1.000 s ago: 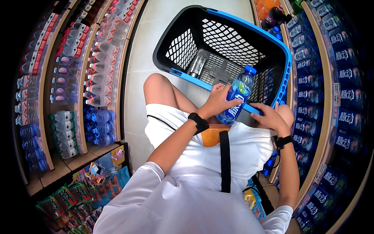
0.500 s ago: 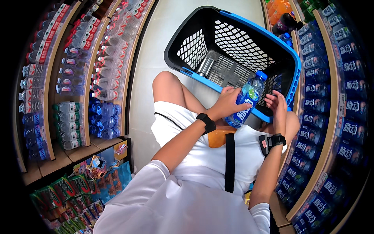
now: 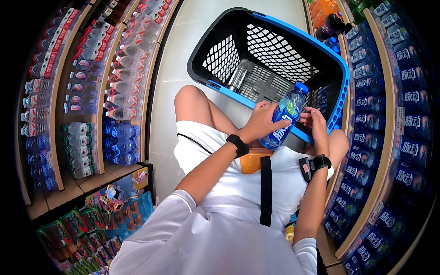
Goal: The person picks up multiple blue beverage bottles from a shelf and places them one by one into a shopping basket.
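Note:
A blue-capped plastic drink bottle (image 3: 280,127) with a blue label is gripped in my left hand (image 3: 260,123), tilted over my lap with its cap toward the basket. My right hand (image 3: 317,124) holds nothing; its fingers are loosely curved and apart, close beside the bottle's right side. Just beyond both hands lies a black shopping basket (image 3: 283,48) with a blue rim, its open side facing me. Inside it, at the left, is a clear cylindrical container (image 3: 240,75) with a silvery end.
At my right, a wooden shelf (image 3: 389,98) carries rows of blue-labelled bottles (image 3: 366,120). Water bottles (image 3: 124,88) fill the left shelves, with shrink-wrapped packs farther left. Small hanging packets (image 3: 82,224) are at the lower left. Pale floor tiles (image 3: 172,73) run between the shelves.
The view has shifted slightly, so the basket, bottle and hands sit a little farther left. My left hand keeps its grip, and my right fingers are slightly more curled.

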Available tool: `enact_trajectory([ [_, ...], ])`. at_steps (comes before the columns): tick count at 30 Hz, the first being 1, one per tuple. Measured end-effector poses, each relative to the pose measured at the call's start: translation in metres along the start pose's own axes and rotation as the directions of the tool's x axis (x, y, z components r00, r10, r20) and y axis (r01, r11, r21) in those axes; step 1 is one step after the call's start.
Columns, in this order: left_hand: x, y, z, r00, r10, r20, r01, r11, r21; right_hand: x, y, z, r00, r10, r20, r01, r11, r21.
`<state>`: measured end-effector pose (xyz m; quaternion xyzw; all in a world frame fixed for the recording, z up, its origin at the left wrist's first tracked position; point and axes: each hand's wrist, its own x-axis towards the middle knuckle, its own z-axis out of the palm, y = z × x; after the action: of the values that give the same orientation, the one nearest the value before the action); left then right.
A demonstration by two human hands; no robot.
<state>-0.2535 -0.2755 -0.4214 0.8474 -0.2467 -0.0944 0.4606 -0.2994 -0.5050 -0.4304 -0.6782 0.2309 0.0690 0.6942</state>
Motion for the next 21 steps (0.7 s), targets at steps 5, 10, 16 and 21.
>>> enact_trajectory([
  [5, 0.001, 0.0, 0.001, 1.0, 0.009, 0.001, -0.009, 1.0, 0.002, 0.004, 0.008, -0.004, 1.0, -0.004, 0.004, 0.004, 1.0, -0.02],
  [10, 0.0, -0.003, 0.003, 1.0, 0.027, -0.01, -0.027, 1.0, 0.009, 0.005, 0.011, -0.004, 1.0, -0.018, 0.017, 0.018, 1.0, 0.004],
  [16, -0.001, -0.003, -0.001, 0.991, 0.007, 0.132, -0.007, 1.0, 0.0, 0.001, 0.006, -0.002, 1.0, 0.002, -0.003, -0.002, 1.0, 0.001],
  [21, -0.002, -0.002, -0.002, 0.994, 0.015, 0.108, -0.015, 1.0, -0.003, -0.002, 0.0, 0.0, 1.0, -0.015, 0.0, 0.015, 1.0, -0.005],
])
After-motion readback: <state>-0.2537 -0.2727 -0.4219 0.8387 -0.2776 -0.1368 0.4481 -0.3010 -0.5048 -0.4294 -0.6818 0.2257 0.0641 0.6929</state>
